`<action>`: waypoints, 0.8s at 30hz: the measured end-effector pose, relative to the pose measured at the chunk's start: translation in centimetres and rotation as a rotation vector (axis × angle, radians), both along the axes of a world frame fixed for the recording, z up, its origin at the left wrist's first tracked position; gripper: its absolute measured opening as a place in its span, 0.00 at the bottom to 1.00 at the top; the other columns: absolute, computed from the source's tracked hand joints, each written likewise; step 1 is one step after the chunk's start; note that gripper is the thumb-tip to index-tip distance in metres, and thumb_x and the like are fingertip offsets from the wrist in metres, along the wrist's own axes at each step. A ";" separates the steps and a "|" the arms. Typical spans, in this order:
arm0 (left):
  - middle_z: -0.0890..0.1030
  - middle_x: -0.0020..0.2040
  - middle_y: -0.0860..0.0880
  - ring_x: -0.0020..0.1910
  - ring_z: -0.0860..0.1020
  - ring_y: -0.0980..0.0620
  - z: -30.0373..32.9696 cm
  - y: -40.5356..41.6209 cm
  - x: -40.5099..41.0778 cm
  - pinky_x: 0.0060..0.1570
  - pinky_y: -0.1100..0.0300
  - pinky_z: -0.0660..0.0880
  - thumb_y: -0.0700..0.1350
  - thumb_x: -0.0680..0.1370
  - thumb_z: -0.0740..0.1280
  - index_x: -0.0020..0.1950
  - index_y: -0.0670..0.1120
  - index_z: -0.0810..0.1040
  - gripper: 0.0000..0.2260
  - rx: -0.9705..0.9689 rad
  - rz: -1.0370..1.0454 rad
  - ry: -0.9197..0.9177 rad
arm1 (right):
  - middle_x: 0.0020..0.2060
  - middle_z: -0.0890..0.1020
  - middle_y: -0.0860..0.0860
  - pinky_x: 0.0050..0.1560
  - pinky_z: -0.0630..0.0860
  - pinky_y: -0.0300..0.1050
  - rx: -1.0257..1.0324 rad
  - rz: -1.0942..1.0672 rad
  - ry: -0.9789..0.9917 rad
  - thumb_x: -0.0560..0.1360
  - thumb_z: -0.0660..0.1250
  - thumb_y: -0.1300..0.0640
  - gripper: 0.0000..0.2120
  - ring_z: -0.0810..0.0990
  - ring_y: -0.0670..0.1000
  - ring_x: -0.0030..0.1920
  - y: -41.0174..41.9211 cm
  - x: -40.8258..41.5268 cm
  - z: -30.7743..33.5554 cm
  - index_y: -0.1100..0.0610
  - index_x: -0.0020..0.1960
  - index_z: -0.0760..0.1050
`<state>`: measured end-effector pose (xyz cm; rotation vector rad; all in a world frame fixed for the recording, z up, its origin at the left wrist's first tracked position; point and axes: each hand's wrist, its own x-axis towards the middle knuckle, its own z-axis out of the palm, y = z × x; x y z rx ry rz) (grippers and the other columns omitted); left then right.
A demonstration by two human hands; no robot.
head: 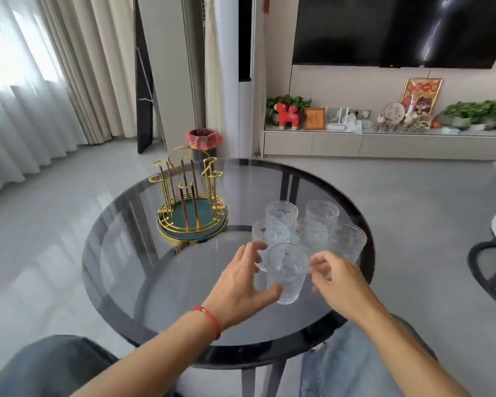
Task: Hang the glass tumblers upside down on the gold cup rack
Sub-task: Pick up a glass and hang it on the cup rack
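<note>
The gold wire cup rack [191, 193] stands on a green round base, left of centre on the round smoked-glass table [143, 270]; nothing hangs on its prongs. Several patterned glass tumblers [321, 213] stand upright in a cluster to its right. The nearest tumbler [288, 267] sits between my hands, mouth up. My left hand [241, 282] wraps its left side, with the thumb at its base and the fingers behind it. My right hand [338, 282] presses curled fingertips against its right wall. I cannot tell whether it is lifted off the table.
A bin with a red bag [204, 140] stands on the floor behind the rack. A dark chair [490, 265] is at the right. My knees in jeans [352, 365] are at the table's near edge. A TV cabinet with ornaments lines the far wall.
</note>
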<state>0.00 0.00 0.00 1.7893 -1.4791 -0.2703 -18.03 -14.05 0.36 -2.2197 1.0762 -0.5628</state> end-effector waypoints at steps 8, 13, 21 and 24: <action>0.75 0.65 0.56 0.51 0.77 0.57 -1.9 -2.2 -0.9 0.50 0.64 0.76 0.62 0.69 0.76 0.75 0.52 0.62 0.40 -0.036 0.111 0.040 | 0.53 0.81 0.39 0.47 0.80 0.35 0.047 0.171 -0.015 0.76 0.70 0.57 0.22 0.82 0.37 0.53 -0.1 1.2 -1.4 0.35 0.59 0.67; 0.76 0.59 0.58 0.46 0.76 0.61 -0.1 -1.5 0.3 0.52 0.65 0.73 0.58 0.67 0.79 0.72 0.54 0.68 0.38 -0.031 0.096 0.102 | 0.52 0.84 0.43 0.48 0.81 0.38 0.081 0.245 -0.141 0.77 0.73 0.59 0.21 0.85 0.46 0.52 0.8 1.5 -0.8 0.37 0.62 0.75; 0.81 0.58 0.48 0.54 0.83 0.48 3.7 1.2 5.7 0.44 0.44 0.85 0.52 0.64 0.77 0.65 0.53 0.77 0.30 -0.041 0.038 0.792 | 0.59 0.85 0.42 0.53 0.83 0.45 0.218 0.299 -0.354 0.76 0.69 0.41 0.19 0.85 0.49 0.57 2.7 3.6 0.4 0.40 0.66 0.79; 0.79 0.63 0.38 0.58 0.82 0.40 4.1 1.1 8.8 0.49 0.38 0.82 0.45 0.65 0.75 0.68 0.44 0.75 0.31 -0.085 -0.048 1.086 | 0.52 0.83 0.39 0.52 0.83 0.44 0.304 0.329 -0.392 0.79 0.68 0.37 0.23 0.88 0.51 0.49 3.4 6.3 1.5 0.36 0.72 0.73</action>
